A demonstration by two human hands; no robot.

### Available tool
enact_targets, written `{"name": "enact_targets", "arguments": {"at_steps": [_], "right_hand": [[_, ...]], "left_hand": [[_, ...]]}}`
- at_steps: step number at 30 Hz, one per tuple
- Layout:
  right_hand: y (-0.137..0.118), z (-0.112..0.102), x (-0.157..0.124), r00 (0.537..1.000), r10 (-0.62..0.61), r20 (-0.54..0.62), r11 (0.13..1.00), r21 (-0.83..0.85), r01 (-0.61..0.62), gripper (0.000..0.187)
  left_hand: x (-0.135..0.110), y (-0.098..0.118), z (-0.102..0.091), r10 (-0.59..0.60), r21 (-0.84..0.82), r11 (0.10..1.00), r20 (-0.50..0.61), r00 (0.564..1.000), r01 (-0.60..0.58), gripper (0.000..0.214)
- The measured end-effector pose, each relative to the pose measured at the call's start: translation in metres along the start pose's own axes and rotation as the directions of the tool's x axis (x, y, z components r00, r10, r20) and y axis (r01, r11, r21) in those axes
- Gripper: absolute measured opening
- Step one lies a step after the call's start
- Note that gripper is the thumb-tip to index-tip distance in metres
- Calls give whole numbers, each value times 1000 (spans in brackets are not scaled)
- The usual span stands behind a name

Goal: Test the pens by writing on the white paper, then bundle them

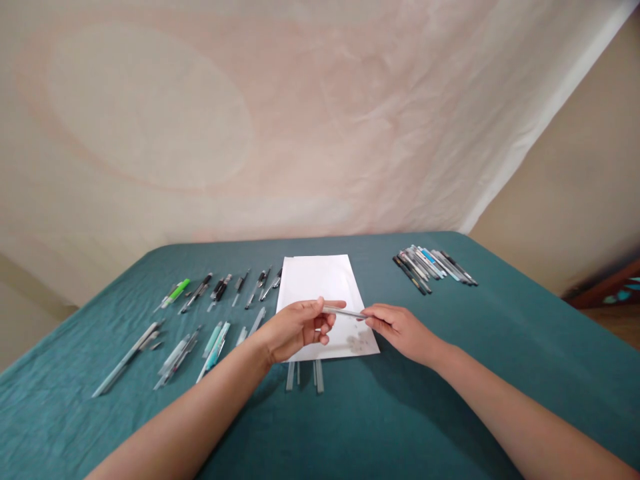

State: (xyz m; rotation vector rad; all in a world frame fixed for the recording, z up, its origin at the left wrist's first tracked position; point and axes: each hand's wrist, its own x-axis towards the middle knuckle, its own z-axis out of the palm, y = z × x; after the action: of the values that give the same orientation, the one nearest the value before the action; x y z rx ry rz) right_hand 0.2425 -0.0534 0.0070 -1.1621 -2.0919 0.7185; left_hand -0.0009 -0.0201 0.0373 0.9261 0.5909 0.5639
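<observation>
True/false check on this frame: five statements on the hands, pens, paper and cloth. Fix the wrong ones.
1. The left hand holds a slim pen. True.
2. The right hand touches nothing. False: it holds the pen's other end.
3. A pile of pens lies right of the white paper. True.
4. The tablecloth is red. False: it is teal.
5. A bright green pen lies left of the paper. True.

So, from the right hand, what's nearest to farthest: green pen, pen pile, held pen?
1. Held pen: touching the right hand.
2. Pen pile: farther back, on the right.
3. Green pen: way over left.
</observation>
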Motion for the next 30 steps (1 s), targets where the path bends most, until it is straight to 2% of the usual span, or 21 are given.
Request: {"name": "enact_targets", "arguments": {"at_steps": [3,7,9,12,15,17,19,24,30], "right_hand": [[-8,5,-1,999,48,13,997,52,-48,28],[-26,20,-3,983,173,65,954,235,-184,32],[-36,32,-6,964,227,141,881,391,-265,35],[-48,50,-9,915,237,326,700,595,-394,35],[-52,63,-11,857,175,485,570,660,-490,38],[-50,68,-12,840,151,521,563,653,-506,40],[-46,72,-11,845,159,510,578,646,-499,41],[-41,76,-10,830,155,536,580,630,-516,43],[-44,77,-11,829,155,538,599,616,-512,41]], "left_hand": [[1,-1,3,-25,-94,995,16,1000,26,45],[6,-7,11,37,-222,974,-46,998,-46,50],[7,-9,16,62,-296,952,-52,997,-75,51],[6,-9,22,77,-384,919,-56,995,-93,49],[4,-5,23,78,-441,892,-62,995,-98,46],[3,-4,21,76,-456,884,-67,995,-98,46],[2,-5,21,61,-460,884,-57,997,-80,46],[5,-18,23,-18,-480,877,0,1000,16,49],[10,-31,23,-60,-542,840,-75,995,10,42]]}}
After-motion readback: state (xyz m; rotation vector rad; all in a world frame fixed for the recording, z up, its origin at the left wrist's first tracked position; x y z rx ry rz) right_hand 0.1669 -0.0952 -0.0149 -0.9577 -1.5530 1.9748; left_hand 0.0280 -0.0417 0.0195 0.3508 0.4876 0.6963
